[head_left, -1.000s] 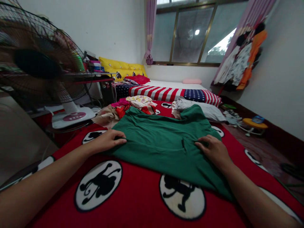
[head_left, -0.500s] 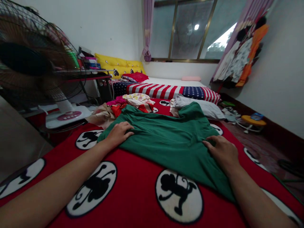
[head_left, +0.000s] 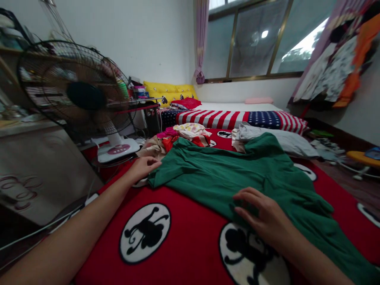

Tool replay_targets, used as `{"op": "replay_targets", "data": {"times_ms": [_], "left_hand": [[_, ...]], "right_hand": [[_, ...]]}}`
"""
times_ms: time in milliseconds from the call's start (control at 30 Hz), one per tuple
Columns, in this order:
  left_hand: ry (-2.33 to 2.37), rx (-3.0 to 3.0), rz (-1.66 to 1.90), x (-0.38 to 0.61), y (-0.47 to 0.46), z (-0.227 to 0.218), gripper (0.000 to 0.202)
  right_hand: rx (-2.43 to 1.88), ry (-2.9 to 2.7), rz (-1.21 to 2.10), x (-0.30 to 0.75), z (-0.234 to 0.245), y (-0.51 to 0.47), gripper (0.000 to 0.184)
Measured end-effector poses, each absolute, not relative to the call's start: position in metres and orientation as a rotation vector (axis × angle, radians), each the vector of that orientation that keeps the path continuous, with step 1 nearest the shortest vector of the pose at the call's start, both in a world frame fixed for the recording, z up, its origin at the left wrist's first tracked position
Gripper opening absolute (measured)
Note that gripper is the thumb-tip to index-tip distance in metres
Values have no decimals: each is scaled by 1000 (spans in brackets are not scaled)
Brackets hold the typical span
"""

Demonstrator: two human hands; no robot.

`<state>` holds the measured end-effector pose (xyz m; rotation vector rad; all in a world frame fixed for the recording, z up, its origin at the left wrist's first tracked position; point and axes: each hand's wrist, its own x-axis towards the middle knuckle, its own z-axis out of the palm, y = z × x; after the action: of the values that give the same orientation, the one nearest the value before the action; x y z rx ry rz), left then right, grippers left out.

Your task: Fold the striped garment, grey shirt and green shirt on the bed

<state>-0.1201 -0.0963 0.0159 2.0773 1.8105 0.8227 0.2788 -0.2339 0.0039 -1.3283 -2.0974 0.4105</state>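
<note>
A green shirt lies spread and lightly wrinkled over a red blanket with round monkey patches. At the shirt's left end, my left hand has its fingers curled together on the edge of the cloth, which looks pinched between thumb and fingers. My right hand is over the shirt's near edge, fingers apart and slightly bent, gripping nothing. Part of the shirt behind the right hand and forearm is hidden.
Beyond the shirt lie a heap of mixed clothes and grey-white folded cloth. A standing fan is at the left. Behind is a bed with a flag-patterned cover. An orange-topped stool stands at the right.
My left hand has moved from on top of the shirt to its left edge. My right hand has shifted from the right part to the near edge. The view has turned left.
</note>
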Motion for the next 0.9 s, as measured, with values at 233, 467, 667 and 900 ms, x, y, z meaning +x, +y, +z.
{"op": "replay_targets", "data": {"times_ms": [233,467,667,900], "left_hand": [[1696,1992,689,-117,-103,9,55],[1508,2051,498,-113,-67,45,36],[1600,2141,1081,-94,-43,45,54],[1852,2228,982,-111,-95,24,37]], "right_hand": [[-1405,-2113,422,280,-14,-231,20],[-1373,-2115,463,280,-11,-233,18],[-1378,-2130,480,282,-10,-233,19],[-1370,-2208,423,276,0,-243,23]]}}
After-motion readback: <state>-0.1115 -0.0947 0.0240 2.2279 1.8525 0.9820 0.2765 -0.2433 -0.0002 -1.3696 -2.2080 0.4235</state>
